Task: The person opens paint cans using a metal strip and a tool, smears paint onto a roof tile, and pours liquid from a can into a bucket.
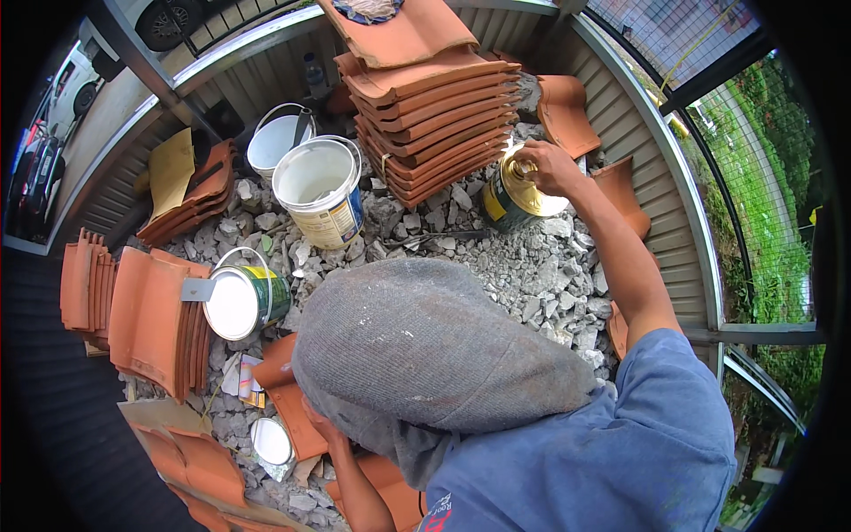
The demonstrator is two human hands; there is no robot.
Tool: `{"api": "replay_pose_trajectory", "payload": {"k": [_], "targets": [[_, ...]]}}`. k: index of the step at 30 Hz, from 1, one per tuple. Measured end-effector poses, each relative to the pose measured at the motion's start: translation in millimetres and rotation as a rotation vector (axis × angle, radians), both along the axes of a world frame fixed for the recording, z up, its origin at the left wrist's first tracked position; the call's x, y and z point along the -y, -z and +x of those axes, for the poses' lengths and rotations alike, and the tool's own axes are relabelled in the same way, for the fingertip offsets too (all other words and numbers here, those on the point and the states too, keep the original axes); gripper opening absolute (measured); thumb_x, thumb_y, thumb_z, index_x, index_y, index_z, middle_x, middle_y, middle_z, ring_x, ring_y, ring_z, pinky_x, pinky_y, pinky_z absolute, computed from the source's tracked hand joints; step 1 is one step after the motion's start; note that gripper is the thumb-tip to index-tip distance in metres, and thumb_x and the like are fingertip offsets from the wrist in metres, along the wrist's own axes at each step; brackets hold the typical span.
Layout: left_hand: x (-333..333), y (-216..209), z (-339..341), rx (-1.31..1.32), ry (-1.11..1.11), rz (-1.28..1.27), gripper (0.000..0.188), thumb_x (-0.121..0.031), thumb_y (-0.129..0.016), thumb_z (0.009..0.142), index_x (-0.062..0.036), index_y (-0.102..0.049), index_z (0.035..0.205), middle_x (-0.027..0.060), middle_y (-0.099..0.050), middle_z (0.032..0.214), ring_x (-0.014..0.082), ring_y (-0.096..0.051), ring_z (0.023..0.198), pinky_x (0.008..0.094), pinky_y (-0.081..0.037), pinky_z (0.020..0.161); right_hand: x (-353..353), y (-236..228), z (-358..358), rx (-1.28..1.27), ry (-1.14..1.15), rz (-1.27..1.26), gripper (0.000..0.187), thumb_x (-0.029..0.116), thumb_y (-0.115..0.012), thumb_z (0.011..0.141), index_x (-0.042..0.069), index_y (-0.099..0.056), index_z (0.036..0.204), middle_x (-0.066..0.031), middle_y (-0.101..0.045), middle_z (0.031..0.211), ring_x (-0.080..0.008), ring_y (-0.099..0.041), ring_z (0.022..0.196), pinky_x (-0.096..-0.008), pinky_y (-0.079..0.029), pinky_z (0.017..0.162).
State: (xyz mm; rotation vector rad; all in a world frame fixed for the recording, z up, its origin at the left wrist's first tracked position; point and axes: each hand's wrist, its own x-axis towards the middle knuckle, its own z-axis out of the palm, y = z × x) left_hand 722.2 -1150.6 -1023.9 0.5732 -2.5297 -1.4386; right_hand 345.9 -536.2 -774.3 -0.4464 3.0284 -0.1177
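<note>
Neither my left hand nor my right hand shows. A co-worker in a grey knit cap (425, 337) and a blue T-shirt (585, 443) bends over the rubble, filling the middle and lower right. The co-worker's right hand (550, 168) grips the top of a gold metal can (510, 199) with a green and yellow label, beside the tile stack. The co-worker's other hand (321, 424) is mostly hidden by the cap, next to an orange roof tile (288, 403).
Broken grey rubble (550, 275) covers the ground. A tall stack of orange tiles (434, 115) stands at the back. White buckets (319, 199) and a green-labelled paint can (244, 301) sit left of centre. More tiles (151, 319) lean at left; corrugated metal walls (651, 168) enclose the space.
</note>
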Motion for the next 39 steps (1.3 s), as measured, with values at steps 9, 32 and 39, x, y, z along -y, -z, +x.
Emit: {"api": "replay_pose_trajectory", "payload": {"k": [9,32,39], "targets": [[-6,13,-8,0.013,-0.109,0.333,0.049,-0.022,-0.054,0.108,0.0064,-0.049,0.147,0.0203,-0.054,0.144,0.0343,-0.055,0.133,0.0434,-0.043,0.113,-10,3,-4,0.049,0.041,-0.183,0.034,0.007,-0.079,0.076,0.006,-0.078,0.110,-0.0132,-0.071,0.114,-0.0369,-0.069,0.110,-0.0466,-0.056,0.094],[-5,-62,-19,0.032,-0.015,-0.335,0.050,-0.007,-0.069,0.092,0.0027,-0.054,0.139,0.0199,-0.060,0.127,0.0358,-0.062,0.112,0.0443,-0.052,0.094,103,201,66,0.205,-0.002,0.126,0.026,0.006,-0.063,0.088,0.005,-0.064,0.114,-0.0196,-0.074,0.109,-0.0376,-0.073,0.107,-0.0482,-0.055,0.096],[18,-32,2,0.126,-0.171,-0.137,0.046,-0.003,-0.064,0.095,0.0021,-0.053,0.140,0.0186,-0.061,0.123,0.0327,-0.064,0.105,0.0376,-0.053,0.086,116,104,139,0.164,0.155,-0.384,0.028,0.020,-0.065,0.097,0.001,-0.059,0.116,-0.0240,-0.073,0.103,-0.0437,-0.071,0.102,-0.0541,-0.057,0.087]]}}
